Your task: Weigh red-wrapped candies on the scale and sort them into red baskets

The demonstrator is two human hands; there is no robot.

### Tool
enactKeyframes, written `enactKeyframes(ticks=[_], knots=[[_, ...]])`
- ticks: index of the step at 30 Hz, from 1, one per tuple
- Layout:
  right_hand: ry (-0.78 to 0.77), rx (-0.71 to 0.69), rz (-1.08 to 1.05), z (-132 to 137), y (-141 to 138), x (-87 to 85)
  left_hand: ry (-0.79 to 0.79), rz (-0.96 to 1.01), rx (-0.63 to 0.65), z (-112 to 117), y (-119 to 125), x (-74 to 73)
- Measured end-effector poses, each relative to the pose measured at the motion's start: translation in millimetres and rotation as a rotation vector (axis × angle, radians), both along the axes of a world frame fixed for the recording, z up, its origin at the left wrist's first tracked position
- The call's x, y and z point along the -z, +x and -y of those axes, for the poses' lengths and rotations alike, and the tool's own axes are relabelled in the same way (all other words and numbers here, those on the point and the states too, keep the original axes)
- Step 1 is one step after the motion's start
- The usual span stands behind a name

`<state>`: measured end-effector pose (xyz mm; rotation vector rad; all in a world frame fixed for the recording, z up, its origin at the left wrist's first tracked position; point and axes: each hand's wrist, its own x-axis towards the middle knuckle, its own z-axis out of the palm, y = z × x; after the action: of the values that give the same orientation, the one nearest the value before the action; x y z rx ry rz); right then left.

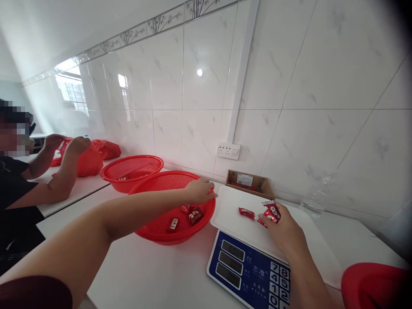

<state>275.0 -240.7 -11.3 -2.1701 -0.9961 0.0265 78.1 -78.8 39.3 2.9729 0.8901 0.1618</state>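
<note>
My left hand (200, 191) is over the right rim of the nearer red basket (175, 240), its fingers loosely bent and apart, with nothing visible in them. Whether it touches the rim I cannot tell. Inside that basket lie several small red wrapped candies (195, 216). My right hand (285, 227) is closed around red candy packets (272, 212), just above the white pan (227, 206) of a digital scale (244, 270). One more red wrapped candy (246, 213) rests on the pan to the left of my right fingers. The scale's digits are too faint to read.
A second red basket (112, 182) stands behind the first. Against the wall are a cardboard box (268, 189) and a clear plastic bottle (315, 197). Something red (375, 283) is at the lower right. At the left, a person's hands (77, 146) handle a red bag (92, 161).
</note>
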Motion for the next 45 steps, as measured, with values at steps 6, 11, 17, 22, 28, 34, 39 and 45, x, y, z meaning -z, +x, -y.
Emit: enactKeyframes(ticks=[6,11,17,22,28,34,39,45], knots=[[0.009,-0.027,0.001,1.0,-3.6,-2.9,-0.043,0.006,0.223,32.5,56.1,12.9],[0.037,-0.028,-0.002,3.1,0.0,-1.8,-0.078,-0.041,0.275,47.1,89.8,30.0],[0.102,-0.032,0.005,2.0,2.6,2.4,-0.114,-0.001,0.190,37.1,74.5,23.9],[0.145,-0.043,-0.022,-0.4,2.7,5.5,-0.077,0.070,0.021,6.1,20.5,3.4],[0.140,-0.064,-0.031,-4.4,-10.5,-0.5,-0.101,0.113,-0.025,-1.6,-22.6,-6.4],[0.253,-0.191,-0.085,-10.0,-47.3,-13.6,-0.684,0.353,0.113,50.5,3.6,13.0],[0.409,-0.243,-0.143,-11.0,-66.2,-16.8,-1.340,0.673,0.185,74.2,23.7,19.3],[0.644,-0.281,-0.334,-13.5,-62.1,-11.0,-1.552,0.811,-0.021,66.8,20.9,13.0]])
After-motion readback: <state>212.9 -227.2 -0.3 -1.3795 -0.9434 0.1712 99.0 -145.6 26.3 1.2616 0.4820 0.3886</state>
